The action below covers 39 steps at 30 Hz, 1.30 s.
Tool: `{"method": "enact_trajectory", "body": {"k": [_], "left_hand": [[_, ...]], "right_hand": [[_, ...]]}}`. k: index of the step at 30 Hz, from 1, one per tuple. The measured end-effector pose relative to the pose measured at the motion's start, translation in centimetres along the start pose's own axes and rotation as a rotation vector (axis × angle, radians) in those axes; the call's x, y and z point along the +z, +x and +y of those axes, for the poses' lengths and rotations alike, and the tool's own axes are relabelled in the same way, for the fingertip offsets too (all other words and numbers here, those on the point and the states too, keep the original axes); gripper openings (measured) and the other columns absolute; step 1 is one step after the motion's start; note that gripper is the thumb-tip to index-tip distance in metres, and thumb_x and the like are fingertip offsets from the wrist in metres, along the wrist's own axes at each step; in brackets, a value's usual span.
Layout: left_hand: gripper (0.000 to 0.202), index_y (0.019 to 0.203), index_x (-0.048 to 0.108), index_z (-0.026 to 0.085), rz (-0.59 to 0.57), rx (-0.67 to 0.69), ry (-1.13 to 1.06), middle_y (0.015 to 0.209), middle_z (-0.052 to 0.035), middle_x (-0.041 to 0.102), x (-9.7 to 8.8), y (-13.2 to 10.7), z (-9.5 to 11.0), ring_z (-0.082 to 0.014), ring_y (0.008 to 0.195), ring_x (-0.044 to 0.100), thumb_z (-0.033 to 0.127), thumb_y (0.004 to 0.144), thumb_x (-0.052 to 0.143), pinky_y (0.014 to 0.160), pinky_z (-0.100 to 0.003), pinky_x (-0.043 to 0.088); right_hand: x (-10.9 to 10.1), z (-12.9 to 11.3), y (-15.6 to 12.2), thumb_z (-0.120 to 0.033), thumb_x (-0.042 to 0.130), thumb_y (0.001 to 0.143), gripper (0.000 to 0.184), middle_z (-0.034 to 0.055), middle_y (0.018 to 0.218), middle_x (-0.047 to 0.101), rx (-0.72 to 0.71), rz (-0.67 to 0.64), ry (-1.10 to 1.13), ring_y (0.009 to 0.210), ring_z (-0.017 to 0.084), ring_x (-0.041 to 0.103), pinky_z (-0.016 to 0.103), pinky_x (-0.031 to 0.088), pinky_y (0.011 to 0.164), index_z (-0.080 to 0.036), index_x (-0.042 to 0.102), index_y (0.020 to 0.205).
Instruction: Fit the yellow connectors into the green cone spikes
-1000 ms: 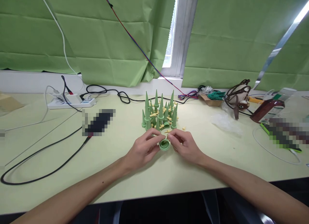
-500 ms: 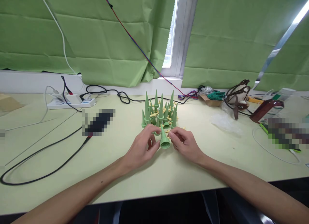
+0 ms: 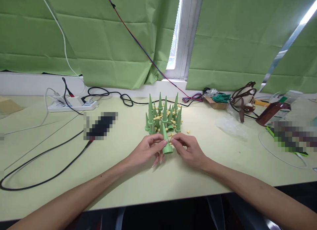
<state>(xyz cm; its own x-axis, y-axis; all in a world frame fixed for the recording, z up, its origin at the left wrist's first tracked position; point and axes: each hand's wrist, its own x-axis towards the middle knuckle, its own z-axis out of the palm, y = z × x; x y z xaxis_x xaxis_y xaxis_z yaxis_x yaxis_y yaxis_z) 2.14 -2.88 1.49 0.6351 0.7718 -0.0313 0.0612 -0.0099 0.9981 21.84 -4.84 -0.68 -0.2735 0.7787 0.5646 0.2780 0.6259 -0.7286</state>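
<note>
My left hand (image 3: 150, 147) is closed on a light green hollow plastic cone (image 3: 167, 148), thumb on its near side. The cone tilts slightly, tip pointing up and away, its round base toward me. At its right side, my right hand (image 3: 187, 147) pinches a small yellow peg (image 3: 170, 143), largely covered by the fingertips, against or very near the cone's wall. Just beyond the hands stands a cluster of green cones (image 3: 165, 112) in several heights, with yellow pegs (image 3: 157, 118) among them. One loose yellow piece (image 3: 188, 132) lies right of the cluster.
A pale table (image 3: 198, 187) carries everything. At left are a power strip (image 3: 74, 106), a black cable (image 3: 56, 172) and a blurred dark device (image 3: 101, 126). At right lie crumpled clear plastic (image 3: 231, 126), a small cardboard box (image 3: 216, 103) and a dark red bottle (image 3: 273, 113).
My left hand has closed its thumb and fingers on the cone, which has turned more upright, base less toward me. My right fingertips have shifted slightly left to the cone's side.
</note>
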Motion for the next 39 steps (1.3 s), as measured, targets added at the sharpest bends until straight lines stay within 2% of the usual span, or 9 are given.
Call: {"method": "enact_trajectory", "body": {"k": [8,13,18,23,27,29,31,35,39], "left_hand": [[0.031,0.085,0.051,0.017,0.058,0.068,0.104,0.050,0.0055,0.055,0.1,-0.1,-0.1,-0.0076,0.038,0.046,0.045,0.090,0.062,0.041,-0.020,0.038],[0.024,0.083,0.053,0.017,0.153,0.155,0.244,0.050,0.0077,0.050,0.5,-0.4,0.0,-0.0058,0.040,0.041,0.038,0.092,0.060,0.042,-0.018,0.033],[0.021,0.078,0.053,0.017,0.219,0.287,0.420,0.055,0.0062,0.051,0.5,-0.3,-0.4,-0.0070,0.047,0.047,0.032,0.091,0.061,0.048,-0.019,0.038],[0.021,0.077,0.052,0.017,0.277,0.436,0.610,0.061,0.0047,0.050,0.0,-0.2,-1.2,-0.0077,0.054,0.046,0.028,0.091,0.063,0.050,-0.019,0.038],[0.016,0.080,0.055,0.017,0.270,0.613,0.755,0.067,0.0036,0.050,-0.2,-0.2,-1.3,-0.0075,0.056,0.044,0.024,0.092,0.062,0.053,-0.018,0.038],[0.013,0.083,0.057,0.017,0.262,0.646,0.771,0.069,0.0029,0.051,-0.2,-0.2,-1.2,-0.0078,0.057,0.044,0.024,0.093,0.061,0.053,-0.018,0.040],[0.010,0.087,0.060,0.017,0.264,0.605,0.743,0.073,0.0011,0.055,-0.1,-0.2,-1.0,-0.0088,0.060,0.048,0.026,0.093,0.060,0.053,-0.018,0.042],[0.018,0.098,0.064,0.017,0.293,0.375,0.577,0.088,-0.0039,0.062,0.0,-0.2,-0.7,-0.0105,0.062,0.056,0.034,0.092,0.060,0.052,-0.020,0.047],[0.029,0.107,0.064,0.017,0.321,0.218,0.406,0.072,-0.0006,0.061,0.0,-0.1,-0.6,-0.0105,0.051,0.053,0.040,0.091,0.061,0.046,-0.021,0.043]], "right_hand": [[0.2,0.1,0.1,-0.034,0.050,0.099,0.025,-0.0049,0.061,0.044,0.124,-0.035,0.056,0.053,0.009,0.037,0.024,0.031,0.053,-0.018,0.057,0.080],[0.3,0.1,0.1,-0.039,0.050,0.099,0.029,-0.0052,0.059,0.042,0.207,-0.055,0.143,0.052,0.009,0.036,0.024,0.028,0.050,-0.018,0.056,0.080],[0.4,0.2,0.1,-0.041,0.051,0.099,0.029,-0.0066,0.057,0.039,0.250,-0.067,0.245,0.048,0.008,0.035,0.023,0.027,0.046,-0.019,0.055,0.081],[0.5,-0.1,0.3,-0.042,0.053,0.098,0.030,-0.0090,0.050,0.037,0.311,-0.088,0.352,0.041,0.006,0.032,0.021,0.025,0.041,-0.019,0.053,0.079],[0.6,-0.4,0.7,-0.045,0.055,0.096,0.033,-0.0109,0.044,0.037,0.386,-0.114,0.438,0.035,0.005,0.031,0.020,0.023,0.037,-0.019,0.050,0.076],[0.6,-0.5,0.8,-0.047,0.056,0.095,0.034,-0.0114,0.043,0.037,0.407,-0.113,0.454,0.033,0.005,0.031,0.019,0.023,0.035,-0.019,0.050,0.076],[0.6,-0.5,0.8,-0.049,0.056,0.095,0.035,-0.0121,0.042,0.036,0.423,-0.111,0.460,0.031,0.004,0.030,0.018,0.024,0.034,-0.019,0.050,0.077],[0.5,-0.2,0.9,-0.049,0.056,0.094,0.034,-0.0116,0.046,0.042,0.468,-0.111,0.502,0.030,0.005,0.035,0.018,0.028,0.033,-0.020,0.051,0.079],[0.4,-0.1,1.0,-0.046,0.060,0.091,0.030,-0.0097,0.049,0.050,0.524,-0.135,0.572,0.031,0.005,0.039,0.018,0.028,0.033,-0.019,0.053,0.080]]}}
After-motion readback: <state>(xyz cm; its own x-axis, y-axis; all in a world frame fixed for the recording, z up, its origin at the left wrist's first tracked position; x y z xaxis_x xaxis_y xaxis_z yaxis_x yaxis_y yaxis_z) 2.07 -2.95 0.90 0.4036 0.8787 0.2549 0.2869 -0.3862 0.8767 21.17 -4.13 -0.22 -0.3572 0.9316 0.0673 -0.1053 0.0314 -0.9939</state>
